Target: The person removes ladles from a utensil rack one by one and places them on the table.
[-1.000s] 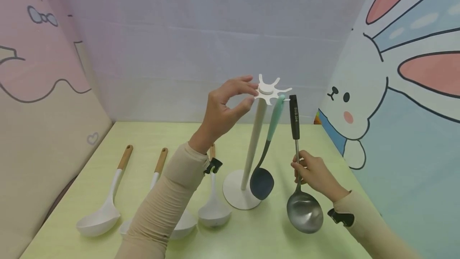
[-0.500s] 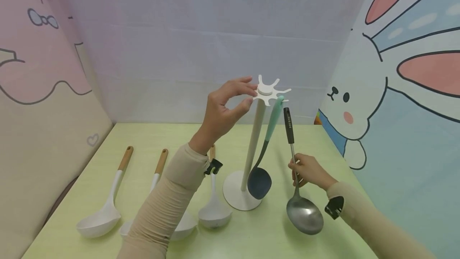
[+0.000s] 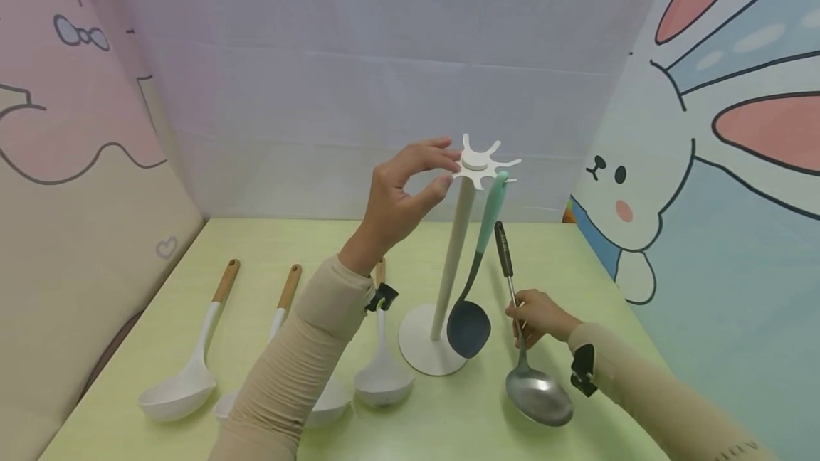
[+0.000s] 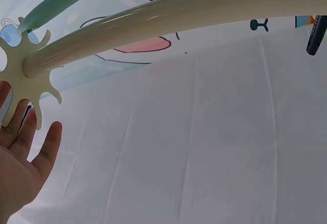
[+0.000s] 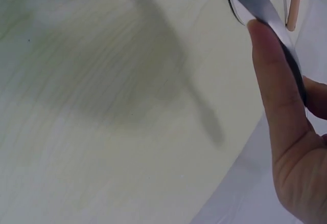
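My right hand (image 3: 541,315) grips the metal shaft of a stainless steel ladle (image 3: 539,395), whose black handle slants up and left. The bowl hangs low over the table at right; a shadow lies beneath it in the right wrist view. My left hand (image 3: 406,187) holds the left side of the star-shaped hook top of a white utensil stand (image 3: 475,162), its fingers among the prongs (image 4: 36,106). From a right-hand prong hangs a dark grey ladle (image 3: 469,329) with a teal handle, its bowl beside the stand's round base.
On the left of the pale green table (image 3: 256,247) lie several white ladles with wooden handles, including a leftmost ladle (image 3: 182,390) and one near the base (image 3: 383,379). My left forearm covers part of others. Cartoon-printed panels (image 3: 737,269) stand at both sides.
My right hand has moved down and slightly left with the steel ladle; its handle has dropped away from the hooks and now leans left. My left hand stays at the stand top.
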`<state>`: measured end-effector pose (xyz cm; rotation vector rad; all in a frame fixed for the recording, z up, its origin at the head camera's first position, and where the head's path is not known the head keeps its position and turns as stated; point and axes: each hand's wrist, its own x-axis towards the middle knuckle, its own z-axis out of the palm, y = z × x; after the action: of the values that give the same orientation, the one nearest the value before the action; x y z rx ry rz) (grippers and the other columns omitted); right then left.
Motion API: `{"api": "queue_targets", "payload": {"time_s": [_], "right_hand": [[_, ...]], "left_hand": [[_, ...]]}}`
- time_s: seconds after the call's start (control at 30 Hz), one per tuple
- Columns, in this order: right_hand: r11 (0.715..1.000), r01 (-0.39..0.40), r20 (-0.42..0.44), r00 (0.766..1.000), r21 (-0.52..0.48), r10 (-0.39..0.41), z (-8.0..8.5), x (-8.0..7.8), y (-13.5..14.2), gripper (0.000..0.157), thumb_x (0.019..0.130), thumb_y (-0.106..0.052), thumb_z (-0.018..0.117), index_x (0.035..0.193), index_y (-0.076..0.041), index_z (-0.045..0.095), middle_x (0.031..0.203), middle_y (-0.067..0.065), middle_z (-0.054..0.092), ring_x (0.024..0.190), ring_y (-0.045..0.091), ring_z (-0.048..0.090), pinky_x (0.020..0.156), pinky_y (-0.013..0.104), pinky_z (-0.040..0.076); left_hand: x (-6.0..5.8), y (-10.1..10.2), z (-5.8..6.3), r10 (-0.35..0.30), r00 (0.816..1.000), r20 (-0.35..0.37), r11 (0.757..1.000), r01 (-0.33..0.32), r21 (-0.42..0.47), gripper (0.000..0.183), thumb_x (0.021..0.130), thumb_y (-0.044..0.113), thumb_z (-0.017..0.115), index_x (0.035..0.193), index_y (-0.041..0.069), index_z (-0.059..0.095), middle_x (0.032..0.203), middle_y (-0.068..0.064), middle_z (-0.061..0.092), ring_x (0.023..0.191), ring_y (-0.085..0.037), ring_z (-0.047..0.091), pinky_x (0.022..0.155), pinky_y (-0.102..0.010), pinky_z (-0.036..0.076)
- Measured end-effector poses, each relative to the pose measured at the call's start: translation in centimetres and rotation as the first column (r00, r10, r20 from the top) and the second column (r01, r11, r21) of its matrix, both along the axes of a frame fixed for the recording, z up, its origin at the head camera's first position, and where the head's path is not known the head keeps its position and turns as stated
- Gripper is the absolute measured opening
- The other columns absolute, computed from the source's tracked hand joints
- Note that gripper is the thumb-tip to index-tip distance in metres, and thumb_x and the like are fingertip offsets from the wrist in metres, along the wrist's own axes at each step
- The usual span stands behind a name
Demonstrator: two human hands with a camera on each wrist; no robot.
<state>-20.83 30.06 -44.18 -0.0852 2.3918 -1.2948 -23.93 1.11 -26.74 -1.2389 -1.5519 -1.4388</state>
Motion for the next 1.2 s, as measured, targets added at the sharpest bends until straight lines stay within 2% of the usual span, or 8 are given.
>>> {"api": "queue_targets", "payload": {"time_s": [0.43,0.77,1.2], "right_hand": [[0.998,0.006,0.029,1.0,0.06,-0.008,-2.8,-0.4,-0.7,0.015,0.099,-0.005,0.05,0.094,0.009,0.055,0.063,0.015,0.065,0.052,0.027,0.067,0.049,0.037,0.058],[0.997,0.009,0.028,1.0,0.074,-0.011,-3.4,-1.0,-1.6,0.013,0.096,-0.003,0.05,0.091,0.008,0.055,0.064,0.017,0.066,0.05,0.025,0.067,0.047,0.035,0.057],[0.991,0.059,0.036,0.997,0.117,-0.064,-4.2,-2.0,-2.1,0.012,0.095,-0.003,0.05,0.09,0.006,0.056,0.061,0.014,0.064,0.053,0.029,0.068,0.047,0.035,0.057]], "left_hand": [[0.1,0.0,-0.2,0.012,1.0,0.004,1.0,-0.012,-0.007,0.02,0.09,0.011,0.059,0.096,-0.005,0.069,0.106,-0.022,0.07,0.121,-0.031,0.059,0.097,-0.037,0.051],[0.0,0.0,-0.1,0.004,1.0,-0.011,1.0,-0.004,0.004,0.019,0.089,0.009,0.06,0.095,-0.006,0.07,0.103,-0.023,0.07,0.12,-0.033,0.059,0.097,-0.038,0.051],[0.1,0.0,-0.1,0.014,1.0,-0.006,1.0,-0.014,0.0,0.019,0.089,0.009,0.059,0.095,-0.006,0.07,0.105,-0.024,0.07,0.12,-0.032,0.059,0.097,-0.036,0.051]]}}
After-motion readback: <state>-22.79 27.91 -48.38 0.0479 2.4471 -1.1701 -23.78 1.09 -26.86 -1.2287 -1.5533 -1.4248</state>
